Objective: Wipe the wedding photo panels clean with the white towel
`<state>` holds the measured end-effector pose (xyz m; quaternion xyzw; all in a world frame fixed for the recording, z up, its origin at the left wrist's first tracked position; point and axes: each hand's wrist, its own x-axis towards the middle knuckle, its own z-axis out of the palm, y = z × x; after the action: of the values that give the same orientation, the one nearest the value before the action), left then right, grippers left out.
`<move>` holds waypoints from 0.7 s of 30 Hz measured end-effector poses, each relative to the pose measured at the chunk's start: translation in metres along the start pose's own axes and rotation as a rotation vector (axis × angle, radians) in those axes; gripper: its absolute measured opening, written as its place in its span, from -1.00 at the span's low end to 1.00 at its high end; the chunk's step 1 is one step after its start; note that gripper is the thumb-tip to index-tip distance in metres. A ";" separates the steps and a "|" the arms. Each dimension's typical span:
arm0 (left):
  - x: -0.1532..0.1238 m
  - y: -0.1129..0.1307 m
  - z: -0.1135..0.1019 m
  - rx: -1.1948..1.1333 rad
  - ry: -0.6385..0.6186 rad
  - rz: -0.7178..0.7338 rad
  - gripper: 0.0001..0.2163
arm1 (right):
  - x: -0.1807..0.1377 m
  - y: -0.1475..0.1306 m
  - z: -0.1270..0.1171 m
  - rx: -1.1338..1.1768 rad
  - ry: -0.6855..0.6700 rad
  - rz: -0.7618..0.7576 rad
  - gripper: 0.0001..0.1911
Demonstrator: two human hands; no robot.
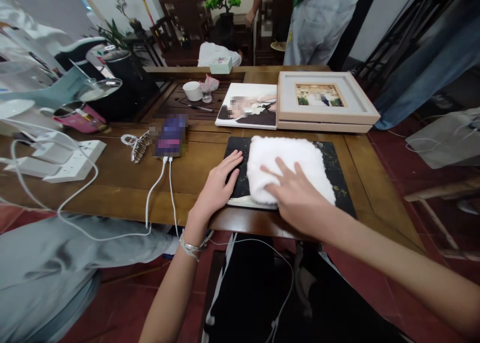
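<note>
A folded white fluffy cloth (307, 155) lies over a dark, speckled flat panel (339, 183) near the table's front edge. My right hand (298, 195) rests on the cloth with its fingers spread, slightly blurred, pressing it against the panel. At the panel's left end, my left hand (221, 183) lies with its fingers stretched out and its fingertips on the dark surface. A pale edge of the panel shows along the front, between my hands. The cloth hides the panel's middle.
Behind the panel lie a photo board (247, 105) and a boxed picture frame (326, 115). Leftward are a phone (170, 135) with white cables, a hair claw clip (138, 145) and a power strip (77, 160). A person (322, 25) stands beyond the table; another sits at left.
</note>
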<state>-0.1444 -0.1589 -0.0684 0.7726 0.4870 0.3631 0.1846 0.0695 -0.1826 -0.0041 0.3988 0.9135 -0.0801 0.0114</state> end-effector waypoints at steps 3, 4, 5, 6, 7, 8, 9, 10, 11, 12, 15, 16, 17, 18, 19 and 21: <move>0.000 0.000 0.000 0.007 -0.003 0.000 -0.66 | -0.028 -0.030 -0.003 0.074 -0.127 -0.095 -0.44; 0.000 0.000 0.000 0.006 -0.004 0.000 -0.66 | -0.034 -0.035 -0.005 0.100 -0.168 -0.121 -0.45; 0.000 0.000 -0.001 0.005 -0.005 0.000 -0.66 | -0.038 -0.037 -0.006 0.120 -0.188 -0.141 -0.45; 0.000 0.000 -0.001 0.004 -0.007 0.000 -0.66 | -0.040 -0.036 -0.006 0.133 -0.184 -0.152 -0.43; 0.000 0.001 -0.001 0.003 -0.009 -0.002 -0.66 | -0.040 -0.031 -0.006 0.140 -0.156 -0.151 -0.40; 0.000 0.001 -0.001 0.004 -0.009 -0.003 -0.66 | -0.037 -0.025 -0.005 0.140 -0.116 -0.142 -0.37; 0.000 0.001 -0.001 0.005 -0.008 -0.005 -0.66 | -0.033 -0.016 -0.005 0.132 -0.075 -0.123 -0.34; 0.000 0.001 0.000 0.005 -0.005 -0.007 -0.66 | -0.028 -0.005 -0.004 0.117 -0.037 -0.093 -0.33; 0.000 0.001 0.000 0.004 -0.002 -0.007 -0.66 | -0.021 0.006 -0.003 0.095 -0.003 -0.055 -0.32; 0.000 0.000 0.000 0.002 0.002 -0.008 -0.66 | -0.013 0.017 -0.002 0.067 0.025 -0.011 -0.32; 0.000 0.000 0.001 -0.007 0.008 -0.007 -0.66 | 0.011 0.044 -0.001 -0.022 0.087 0.128 -0.35; 0.000 0.000 0.001 -0.009 0.010 -0.006 -0.66 | 0.018 0.049 -0.001 -0.042 0.100 0.162 -0.36; 0.000 0.001 0.001 -0.013 0.015 -0.004 -0.66 | 0.025 0.051 0.000 -0.056 0.110 0.183 -0.36; 0.000 0.002 0.000 -0.021 0.025 -0.001 -0.66 | 0.030 0.049 0.000 -0.060 0.119 0.186 -0.36; -0.001 0.003 -0.001 -0.035 0.043 0.000 -0.65 | 0.033 0.045 0.001 -0.054 0.126 0.170 -0.35; -0.002 0.006 -0.003 -0.086 0.104 -0.006 -0.63 | 0.034 0.029 0.003 -0.023 0.110 0.083 -0.36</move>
<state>-0.1436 -0.1635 -0.0636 0.7426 0.4822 0.4228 0.1929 0.0676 -0.1387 -0.0144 0.4401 0.8962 -0.0467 -0.0310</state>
